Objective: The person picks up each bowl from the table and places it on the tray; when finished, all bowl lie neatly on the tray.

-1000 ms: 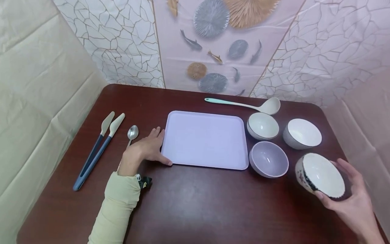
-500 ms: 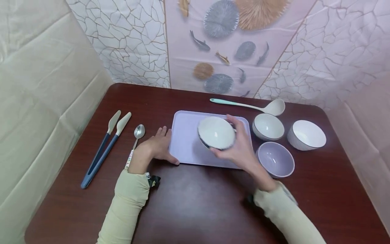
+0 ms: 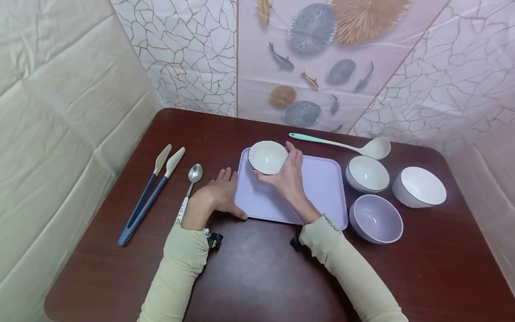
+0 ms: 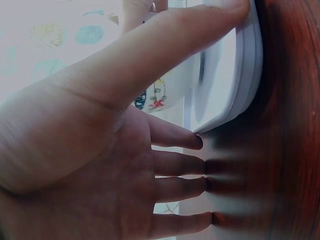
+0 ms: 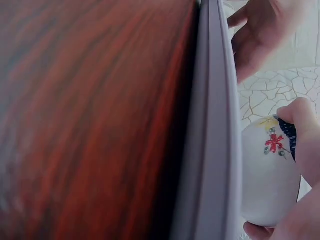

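My right hand (image 3: 287, 176) grips a white bowl (image 3: 268, 157) by its sides, thumb near me and fingers around the far side. The bowl is upright over the left back part of a lilac tray (image 3: 323, 185). Red flowers and a dark rim band show on the bowl (image 5: 270, 185) in the right wrist view. Along the tray's left edge lies my left hand (image 3: 219, 194), fingers straight and spread. In the left wrist view its fingertips (image 4: 200, 167) meet the tabletop, while the thumb reaches along the tray's rim (image 4: 250, 75).
Right of the tray stand a lilac bowl (image 3: 376, 219), a dark-rimmed white bowl (image 3: 367, 173) and another white bowl (image 3: 420, 187). Behind them lies a ladle (image 3: 376, 147) with a mint handle. A spoon (image 3: 195, 173) and blue-handled tongs (image 3: 146, 199) lie at the left.
My right hand has carried the patterned bowl from the table's right side leftward over the tray, to its left back part. The left hand stays at the tray's edge; the head view has shifted.
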Available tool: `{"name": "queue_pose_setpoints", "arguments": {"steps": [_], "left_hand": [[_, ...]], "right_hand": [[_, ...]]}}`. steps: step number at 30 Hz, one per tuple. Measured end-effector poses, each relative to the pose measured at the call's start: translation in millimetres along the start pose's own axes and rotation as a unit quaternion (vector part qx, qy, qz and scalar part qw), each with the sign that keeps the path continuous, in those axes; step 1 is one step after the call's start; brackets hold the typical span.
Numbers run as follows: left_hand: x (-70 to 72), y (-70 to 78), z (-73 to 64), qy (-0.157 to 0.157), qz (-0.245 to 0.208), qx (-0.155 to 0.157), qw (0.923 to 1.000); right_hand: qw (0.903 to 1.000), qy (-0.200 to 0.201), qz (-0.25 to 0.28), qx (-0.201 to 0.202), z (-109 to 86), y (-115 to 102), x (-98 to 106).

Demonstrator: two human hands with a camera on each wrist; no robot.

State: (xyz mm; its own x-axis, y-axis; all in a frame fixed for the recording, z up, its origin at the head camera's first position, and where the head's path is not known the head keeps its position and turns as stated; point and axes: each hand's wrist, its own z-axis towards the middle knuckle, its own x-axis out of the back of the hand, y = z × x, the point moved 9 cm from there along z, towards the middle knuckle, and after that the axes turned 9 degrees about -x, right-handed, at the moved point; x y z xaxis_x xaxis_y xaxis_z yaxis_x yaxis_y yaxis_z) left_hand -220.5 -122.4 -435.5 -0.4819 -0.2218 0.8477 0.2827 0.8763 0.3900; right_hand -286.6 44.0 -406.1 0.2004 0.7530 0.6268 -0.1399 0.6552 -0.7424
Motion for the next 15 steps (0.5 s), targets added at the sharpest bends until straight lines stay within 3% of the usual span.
{"name": "queue_pose_setpoints", "arguments": {"steps": [10,13,15], "left_hand": [[1.4,12.7,5.3,-0.001,0.0,-0.007,1.0],[-0.6,11.4,3.4,0.006,-0.007,-0.011,0.9999],[-1.3,9.6,1.0,0.011,-0.016,-0.012,0.9997]], "right_hand": [[0.9992,-0.03,-0.027,-0.003,-1.8,3,11],[0.997,-0.063,-0.031,0.032,-9.1,-10,30],[0.9912,-0.107,-0.013,0.077,-17.6,-21,52]]}}
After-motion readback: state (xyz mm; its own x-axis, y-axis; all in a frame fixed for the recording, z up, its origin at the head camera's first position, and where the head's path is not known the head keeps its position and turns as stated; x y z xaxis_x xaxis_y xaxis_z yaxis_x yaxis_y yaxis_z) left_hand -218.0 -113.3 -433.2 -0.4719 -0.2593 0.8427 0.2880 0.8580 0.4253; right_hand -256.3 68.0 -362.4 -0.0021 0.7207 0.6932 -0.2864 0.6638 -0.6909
